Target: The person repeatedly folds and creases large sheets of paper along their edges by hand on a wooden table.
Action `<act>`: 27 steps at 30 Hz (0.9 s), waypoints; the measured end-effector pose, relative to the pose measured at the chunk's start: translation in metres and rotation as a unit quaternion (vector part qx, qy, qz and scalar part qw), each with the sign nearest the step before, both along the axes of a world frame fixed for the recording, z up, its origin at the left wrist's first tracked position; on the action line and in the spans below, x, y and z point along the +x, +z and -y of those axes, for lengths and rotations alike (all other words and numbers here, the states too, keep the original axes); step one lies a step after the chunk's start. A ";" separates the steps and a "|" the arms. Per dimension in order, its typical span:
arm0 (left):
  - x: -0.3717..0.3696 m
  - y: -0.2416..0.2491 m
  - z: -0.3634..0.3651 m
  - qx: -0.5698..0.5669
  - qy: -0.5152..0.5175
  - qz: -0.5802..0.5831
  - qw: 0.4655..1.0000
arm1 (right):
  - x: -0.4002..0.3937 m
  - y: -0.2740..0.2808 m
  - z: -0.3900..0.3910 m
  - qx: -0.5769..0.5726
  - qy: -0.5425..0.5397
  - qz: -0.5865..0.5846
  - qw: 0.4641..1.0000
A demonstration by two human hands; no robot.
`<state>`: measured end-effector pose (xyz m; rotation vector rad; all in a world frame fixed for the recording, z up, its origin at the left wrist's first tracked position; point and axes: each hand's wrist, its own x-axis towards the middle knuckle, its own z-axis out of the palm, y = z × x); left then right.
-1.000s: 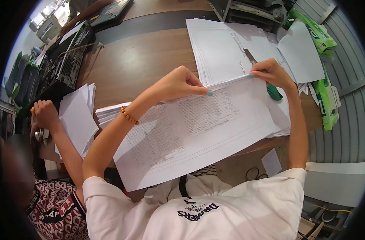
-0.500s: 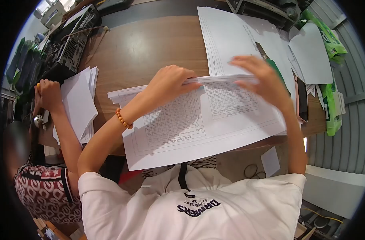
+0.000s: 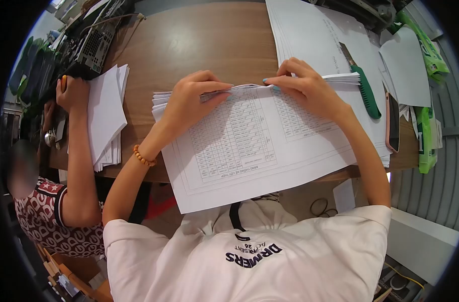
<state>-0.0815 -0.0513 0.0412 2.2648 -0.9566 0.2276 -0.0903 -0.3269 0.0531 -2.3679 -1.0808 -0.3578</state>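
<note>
A stack of large printed sheets (image 3: 229, 146) with tables on them lies in front of me, its near edge hanging past the desk edge. Along the far side the sheets are folded over in layers. My left hand (image 3: 199, 95) pinches this folded edge left of the middle, thumb on the near side. To the right of it, my right hand (image 3: 305, 88) grips the same edge, its fingertips and thumb pressed together on the paper. A green-handled knife (image 3: 366, 90) lies on other large sheets (image 3: 315, 38) just beyond my right hand.
A phone (image 3: 392, 122) lies at the desk's right side, near green packages (image 3: 427, 141). On the left are a pile of white paper (image 3: 107, 105) and a computer case (image 3: 96, 48). A co-worker's hand (image 3: 73, 93) holds something orange beside that pile.
My right hand, raised off the paper and blurred before, has come down and left onto the folded edge. My left hand has shifted slightly left along it. The view has shifted a little.
</note>
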 end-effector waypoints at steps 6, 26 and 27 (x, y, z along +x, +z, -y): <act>0.000 -0.007 -0.001 -0.037 0.007 0.006 0.999 | 0.005 0.005 -0.004 -0.027 -0.012 0.043 0.999; -0.024 0.010 -0.036 0.102 0.010 0.091 0.991 | -0.002 -0.005 -0.041 -0.054 0.048 0.166 0.983; -0.026 0.009 -0.034 0.118 0.012 0.124 0.985 | -0.003 -0.002 -0.041 -0.083 0.057 0.186 0.977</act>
